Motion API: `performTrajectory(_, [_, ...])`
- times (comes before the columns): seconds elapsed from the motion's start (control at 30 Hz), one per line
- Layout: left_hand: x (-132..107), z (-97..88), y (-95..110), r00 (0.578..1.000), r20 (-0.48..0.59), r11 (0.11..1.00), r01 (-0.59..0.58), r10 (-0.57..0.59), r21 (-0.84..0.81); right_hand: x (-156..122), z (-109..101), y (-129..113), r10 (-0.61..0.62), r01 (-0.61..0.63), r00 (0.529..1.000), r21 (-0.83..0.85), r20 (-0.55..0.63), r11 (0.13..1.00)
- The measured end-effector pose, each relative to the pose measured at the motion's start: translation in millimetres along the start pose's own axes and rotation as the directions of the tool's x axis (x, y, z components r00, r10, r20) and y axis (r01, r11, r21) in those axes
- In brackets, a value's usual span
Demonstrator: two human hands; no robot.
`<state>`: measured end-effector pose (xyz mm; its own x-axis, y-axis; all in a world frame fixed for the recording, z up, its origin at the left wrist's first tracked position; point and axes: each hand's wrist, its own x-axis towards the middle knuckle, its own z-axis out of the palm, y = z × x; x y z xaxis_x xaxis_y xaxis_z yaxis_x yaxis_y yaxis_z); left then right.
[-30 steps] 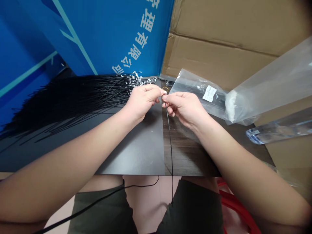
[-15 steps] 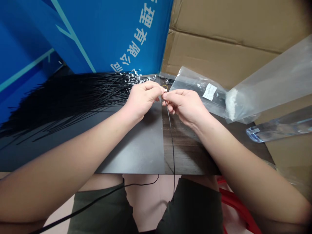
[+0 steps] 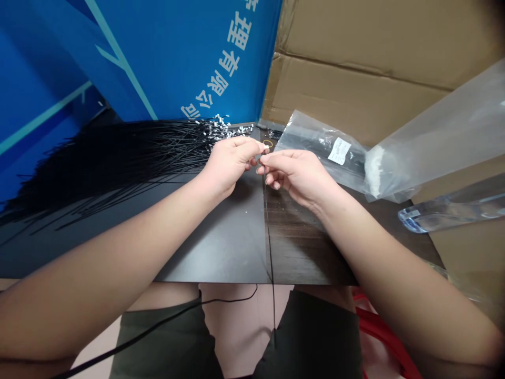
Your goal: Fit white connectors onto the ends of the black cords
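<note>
My left hand (image 3: 231, 164) is closed in a pinch on a small white connector (image 3: 266, 148), which shows at its fingertips. Just right of it, my right hand (image 3: 299, 172) pinches a thin black wire (image 3: 270, 247) between thumb and forefinger. The wire hangs straight down from there, past the table's front edge and between the knees. Whether the wire's upper end sits inside the connector is hidden by the fingers. Behind the left hand lies a big bundle of black wires (image 3: 106, 158), with many white connectors (image 3: 221, 129) at its right end.
A yellow rubber band (image 3: 270, 142) lies behind the fingertips. To the right are a labelled clear bag (image 3: 315, 131) and a bag of small white parts (image 3: 374, 173). A blue panel (image 3: 177, 47) and cardboard (image 3: 355, 37) stand behind the table (image 3: 221, 252). Another black cord (image 3: 158, 323) crosses below.
My right hand has shifted slightly down and left, opening a small gap below the connector. The hanging wire has swung left. My left hand has barely moved.
</note>
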<state>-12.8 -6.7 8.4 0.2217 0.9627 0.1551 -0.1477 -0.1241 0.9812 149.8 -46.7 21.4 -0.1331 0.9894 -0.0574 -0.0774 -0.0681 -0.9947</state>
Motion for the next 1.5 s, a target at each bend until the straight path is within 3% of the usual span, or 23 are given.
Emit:
performTrajectory(0.43, [-1, 2.5, 5, 0.992, -0.058, 0.992, -0.104, 0.108, 0.074, 0, 4, 1, -0.052, 0.052, 0.996, -0.002, -0.067, 0.999])
performTrajectory(0.57, [1, 0.0, 4, 0.996, -0.036, 0.995, -0.077, 0.079, 0.055, 0, 2, 1, -0.071, 0.071, 0.997, -0.018, -0.035, 0.997])
performTrajectory(0.7, [2, -1.1, 3, 0.999, -0.047, 1.000, -0.004, 0.006, 0.025, 3, -6, -2, -0.107, 0.092, 0.991, -0.167, -0.083, 0.982])
performTrajectory(0.77, [2, -1.3, 2, 0.998, -0.053, 1.000, 0.021, -0.021, 0.007, 4, -11, -3, -0.229, 0.188, 0.966, -0.289, -0.119, 0.939])
performTrajectory(0.87, [3, -1.9, 0, 0.997, -0.022, 0.998, 0.068, -0.068, -0.012, 6, -18, -2, -0.434, 0.366, 0.900, -0.471, -0.040, 0.803])
performTrajectory(1.0, [3, -2.9, -1, 0.992, 0.010, 0.992, 0.123, -0.123, -0.015, 7, -21, 3, -0.537, 0.462, 0.837, -0.659, 0.103, 0.594])
performTrajectory(1.1, [3, -2.6, 1, 0.989, 0.020, 0.988, 0.147, -0.146, -0.035, 10, -23, 7, -0.595, 0.494, 0.792, -0.714, 0.134, 0.496])
performTrajectory(1.27, [3, -0.9, 2, 0.982, 0.036, 0.979, 0.189, -0.187, -0.081, 16, -28, 12, -0.668, 0.514, 0.737, -0.729, 0.105, 0.452])
performTrajectory(1.5, [1, -0.7, 1, 0.994, 0.045, 0.993, 0.101, -0.103, 0.058, 18, -29, 13, -0.689, 0.512, 0.720, -0.736, 0.085, 0.443])
